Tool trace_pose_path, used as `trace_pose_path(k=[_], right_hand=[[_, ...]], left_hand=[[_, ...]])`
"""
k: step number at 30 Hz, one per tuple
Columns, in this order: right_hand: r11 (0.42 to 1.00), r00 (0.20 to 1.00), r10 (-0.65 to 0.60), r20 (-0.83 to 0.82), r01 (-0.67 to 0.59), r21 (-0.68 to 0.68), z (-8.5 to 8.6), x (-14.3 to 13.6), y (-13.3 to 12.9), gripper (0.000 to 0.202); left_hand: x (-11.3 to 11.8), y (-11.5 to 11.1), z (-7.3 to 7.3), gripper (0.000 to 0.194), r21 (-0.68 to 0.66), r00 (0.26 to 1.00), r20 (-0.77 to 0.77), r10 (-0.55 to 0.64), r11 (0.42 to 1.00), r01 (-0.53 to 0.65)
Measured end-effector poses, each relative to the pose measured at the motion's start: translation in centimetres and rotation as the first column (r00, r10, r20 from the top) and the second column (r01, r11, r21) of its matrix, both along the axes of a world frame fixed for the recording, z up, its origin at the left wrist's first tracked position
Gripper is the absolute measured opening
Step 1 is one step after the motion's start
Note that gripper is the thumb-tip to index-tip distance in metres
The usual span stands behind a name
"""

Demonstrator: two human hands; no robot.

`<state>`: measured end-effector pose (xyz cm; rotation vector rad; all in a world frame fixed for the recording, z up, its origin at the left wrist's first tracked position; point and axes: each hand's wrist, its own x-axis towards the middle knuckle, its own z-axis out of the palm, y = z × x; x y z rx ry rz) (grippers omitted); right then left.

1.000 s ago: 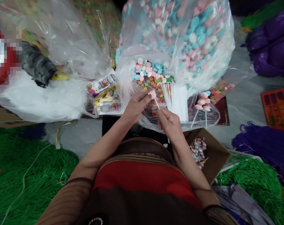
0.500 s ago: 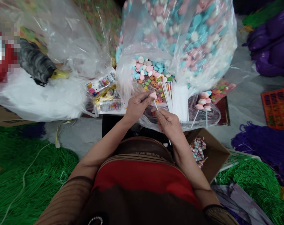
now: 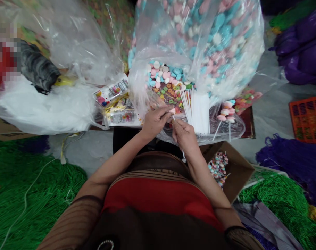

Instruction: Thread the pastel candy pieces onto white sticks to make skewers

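Between the fingertips of my left hand (image 3: 155, 121) is a pink candy piece (image 3: 173, 110), mostly covered by the fingers. My right hand (image 3: 183, 133) is closed around a white stick (image 3: 183, 153), whose upper end meets the candy and whose lower end sticks out below the hand. Just beyond the hands lie small fruit-coloured rings (image 3: 171, 91) and a pile of pink, blue and white candies (image 3: 163, 73). A bundle of white sticks (image 3: 200, 113) rests right of my right hand. Two finished-looking candy skewers (image 3: 227, 111) lie farther right.
A large clear bag of candies (image 3: 217, 38) fills the back of the table. Printed wrappers (image 3: 121, 116) and a white plastic bag (image 3: 48, 113) lie to the left. Below right stands a cardboard box (image 3: 238, 173) holding wrapped candy sticks (image 3: 218, 166). Green strands (image 3: 38, 187) cover the floor at left.
Both hands have come down slightly and closer together. The pink candy is now more hidden by my left fingers, and the stick's lower end shows more below my right hand.
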<state>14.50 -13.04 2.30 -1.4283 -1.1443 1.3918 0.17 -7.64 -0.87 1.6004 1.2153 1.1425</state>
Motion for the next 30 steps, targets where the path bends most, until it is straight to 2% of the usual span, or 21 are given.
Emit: trace_pose_path(k=[3, 6, 10, 13, 16, 19, 21, 23, 26, 28, 30], right_hand=[[0.995, 0.994, 0.094, 0.053, -0.095, 0.016, 0.1, 0.9, -0.1, 0.042], [0.989, 0.982, 0.140, 0.124, -0.145, 0.027, 0.7, 1.7, -0.8, 0.043], [0.998, 0.994, 0.057, 0.094, -0.058, 0.017, 0.8, 1.5, -1.6, 0.048], [1.000, 1.000, -0.012, 0.004, 0.012, 0.005, 0.1, 0.8, -1.3, 0.050], [0.998, 0.991, -0.069, -0.111, 0.069, -0.005, -0.5, 0.6, -0.7, 0.057], [0.992, 0.978, -0.123, -0.170, 0.120, -0.030, -0.6, 1.2, -0.3, 0.054], [0.981, 0.961, -0.193, -0.198, 0.192, -0.026, -0.4, 1.8, -0.2, 0.051], [0.965, 0.940, -0.256, -0.226, 0.262, -0.003, -0.2, 2.3, -0.2, 0.050], [0.957, 0.927, -0.278, -0.251, 0.291, 0.016, -0.2, 2.6, -0.4, 0.048], [0.959, 0.927, -0.270, -0.259, 0.284, 0.016, -0.3, 2.6, -0.6, 0.047], [0.960, 0.928, -0.266, -0.260, 0.279, 0.015, -0.4, 2.6, -0.8, 0.047]], left_hand=[[-0.5, 0.3, 0.6, 0.017, -0.047, 0.996, 0.052, 0.068, 0.997, -0.066], [-1.1, 0.8, 0.8, 0.018, -0.017, 0.991, 0.085, 0.099, 0.995, -0.098], [-0.7, 0.5, 0.4, 0.024, 0.115, 0.998, 0.012, 0.055, 0.992, -0.056], [0.3, -0.8, 0.3, 0.027, 0.184, 0.995, -0.081, -0.053, 0.981, 0.067], [0.8, -1.8, 0.5, 0.032, 0.190, 0.979, -0.105, -0.175, 0.963, 0.192], [0.3, -0.7, 1.1, 0.037, 0.142, 0.979, -0.118, -0.168, 0.973, 0.184], [-0.1, 1.3, 1.5, 0.036, 0.103, 0.971, -0.218, -0.100, 0.987, 0.125], [0.0, 3.7, 1.9, 0.032, 0.061, 0.907, -0.417, -0.058, 0.994, 0.092], [1.1, 6.5, 2.3, 0.026, -0.013, 0.690, -0.714, -0.122, 0.987, 0.161], [2.0, 7.3, 2.5, 0.027, -0.028, 0.556, -0.818, -0.148, 0.976, 0.218], [2.7, 7.4, 2.5, 0.028, -0.009, 0.498, -0.857, -0.135, 0.969, 0.247]])
